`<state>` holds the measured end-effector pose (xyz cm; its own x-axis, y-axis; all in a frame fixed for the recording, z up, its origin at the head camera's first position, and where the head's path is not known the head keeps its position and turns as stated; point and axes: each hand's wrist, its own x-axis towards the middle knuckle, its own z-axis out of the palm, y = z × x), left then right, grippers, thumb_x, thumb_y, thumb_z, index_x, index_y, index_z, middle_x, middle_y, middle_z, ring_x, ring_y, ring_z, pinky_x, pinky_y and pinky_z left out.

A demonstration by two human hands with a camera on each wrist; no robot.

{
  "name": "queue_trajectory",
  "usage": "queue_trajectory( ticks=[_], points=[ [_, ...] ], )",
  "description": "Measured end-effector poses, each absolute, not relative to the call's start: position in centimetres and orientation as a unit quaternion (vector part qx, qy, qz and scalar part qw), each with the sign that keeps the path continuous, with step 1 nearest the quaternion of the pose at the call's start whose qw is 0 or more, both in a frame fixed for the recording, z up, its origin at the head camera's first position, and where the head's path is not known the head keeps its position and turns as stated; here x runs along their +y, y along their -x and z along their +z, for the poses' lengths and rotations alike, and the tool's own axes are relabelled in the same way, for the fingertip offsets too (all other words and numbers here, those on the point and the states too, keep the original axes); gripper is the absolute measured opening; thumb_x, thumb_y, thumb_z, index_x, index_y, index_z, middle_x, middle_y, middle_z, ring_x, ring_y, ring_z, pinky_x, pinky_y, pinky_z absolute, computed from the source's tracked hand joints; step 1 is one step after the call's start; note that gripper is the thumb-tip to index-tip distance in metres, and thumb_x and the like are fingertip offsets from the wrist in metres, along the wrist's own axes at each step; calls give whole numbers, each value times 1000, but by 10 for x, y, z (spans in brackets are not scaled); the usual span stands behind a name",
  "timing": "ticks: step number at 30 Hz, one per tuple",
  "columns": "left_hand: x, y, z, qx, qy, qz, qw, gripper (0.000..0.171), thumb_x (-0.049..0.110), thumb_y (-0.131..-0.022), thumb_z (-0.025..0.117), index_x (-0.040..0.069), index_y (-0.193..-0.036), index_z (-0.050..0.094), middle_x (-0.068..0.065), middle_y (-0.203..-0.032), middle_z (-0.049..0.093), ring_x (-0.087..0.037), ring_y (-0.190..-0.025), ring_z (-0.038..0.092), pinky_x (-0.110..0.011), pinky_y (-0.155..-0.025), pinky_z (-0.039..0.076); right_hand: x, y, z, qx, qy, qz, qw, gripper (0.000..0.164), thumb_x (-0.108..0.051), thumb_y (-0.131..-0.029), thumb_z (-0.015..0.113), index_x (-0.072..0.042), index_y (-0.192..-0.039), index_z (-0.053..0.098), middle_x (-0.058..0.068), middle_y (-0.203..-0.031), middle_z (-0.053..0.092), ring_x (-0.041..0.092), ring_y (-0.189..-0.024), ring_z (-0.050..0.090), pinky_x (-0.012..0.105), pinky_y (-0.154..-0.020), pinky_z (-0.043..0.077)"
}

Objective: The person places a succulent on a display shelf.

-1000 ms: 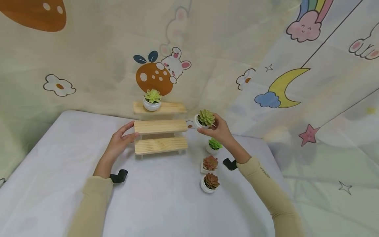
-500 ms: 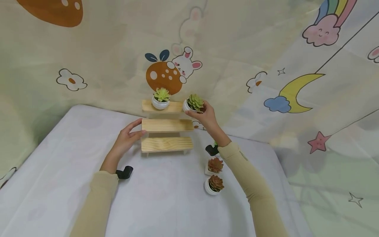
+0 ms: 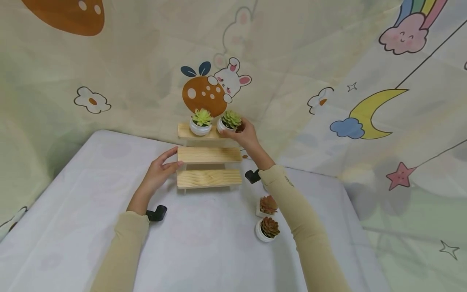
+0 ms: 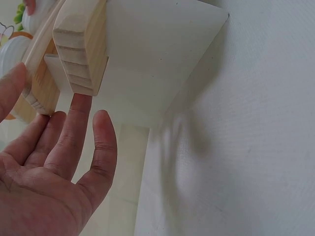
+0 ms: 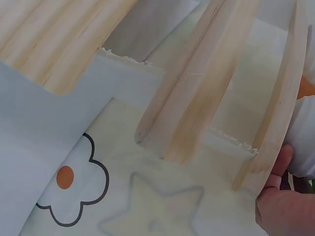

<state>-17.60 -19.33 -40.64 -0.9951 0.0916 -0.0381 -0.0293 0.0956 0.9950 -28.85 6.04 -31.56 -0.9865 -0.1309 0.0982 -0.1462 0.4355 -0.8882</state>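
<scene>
A: What could be going wrong here?
B: The person's right hand is pinching a small, round white pot with a dull green, leafy plant. If the hand is letting go while the pot is hanging over the end of the long, pale wooden top board, it could be tipping off and falling.
A: Could it be bumping anything?
B: Maybe. A round white pot with a bright yellow-green plant is standing just beside it on the same board. Too big a push could be knocking that one over.
A: What is the left hand doing?
B: Its fingers are sitting apart and touching the left end of the pale wooden step-shaped stand. They are not wrapping tightly around it. If they are pushing too hard, the stand could be sliding and the pots could be wobbling.
A: Where is the held pot?
B: It is sitting between the right thumb and fingers, on the left side of that hand, at the right end of the top board. The pictures are not showing whether its bottom is touching the wood.
</scene>
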Motion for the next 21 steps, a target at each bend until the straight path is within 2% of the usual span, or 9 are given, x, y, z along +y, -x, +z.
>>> queue_trajectory(
  ticks=[4, 8, 11, 14, 16, 18, 21],
  points=[
    [-193, 178, -412, 741, -22, 670, 44, 65, 32, -90, 61, 22, -146, 30, -1, -152, 30, -16, -115, 54, -20, -85, 45, 58, 291, -316, -841, -93, 533, 5, 59, -23, -71, 81, -12, -123, 56, 7, -106, 59, 15, -87, 51, 22, -70, 45],
    [-194, 183, -421, 743, -22, 668, 41, 68, 40, -88, 62, 26, -146, 30, 3, -152, 29, -21, -119, 52, -30, -93, 44, 59, 292, -316, -842, -107, 529, -6, 59, -23, -73, 80, -12, -125, 54, 9, -110, 60, 17, -91, 54, 24, -74, 48],
    [-192, 184, -424, 744, -23, 667, 38, 71, 43, -86, 62, 26, -146, 29, 3, -152, 29, -24, -121, 51, -38, -97, 42, 65, 290, -314, -845, -126, 519, -28, 62, -21, -75, 78, -13, -130, 50, 10, -118, 56, 20, -100, 54, 28, -83, 49],
    [-190, 184, -424, 748, -25, 662, 36, 71, 46, -85, 62, 26, -146, 30, 2, -152, 29, -17, -116, 54, -37, -96, 43, 75, 286, -309, -847, -142, 510, -51, 67, -19, -77, 77, -13, -135, 44, 9, -126, 51, 23, -110, 52, 33, -92, 48],
    [-191, 183, -424, 752, -29, 658, 33, 71, 45, -86, 62, 25, -146, 30, 2, -152, 30, -10, -111, 56, -32, -92, 44, 83, 284, -307, -843, -149, 513, -61, 70, -18, -77, 76, -13, -138, 40, 10, -131, 47, 25, -115, 50, 34, -96, 46],
    [-192, 183, -423, 757, -31, 652, 32, 70, 45, -87, 61, 26, -146, 30, 1, -152, 30, -2, -104, 56, -26, -89, 44, 92, 281, -306, -843, -155, 511, -63, 71, -17, -78, 75, -13, -139, 38, 10, -134, 45, 26, -116, 49, 36, -97, 46],
    [-194, 183, -423, 761, -31, 647, 32, 70, 45, -87, 60, 26, -146, 29, 1, -152, 29, 2, -101, 55, -25, -87, 44, 109, 276, -306, -847, -166, 502, -64, 71, -18, -80, 73, -14, -141, 36, 10, -137, 42, 28, -118, 48, 39, -96, 45]
  ],
)
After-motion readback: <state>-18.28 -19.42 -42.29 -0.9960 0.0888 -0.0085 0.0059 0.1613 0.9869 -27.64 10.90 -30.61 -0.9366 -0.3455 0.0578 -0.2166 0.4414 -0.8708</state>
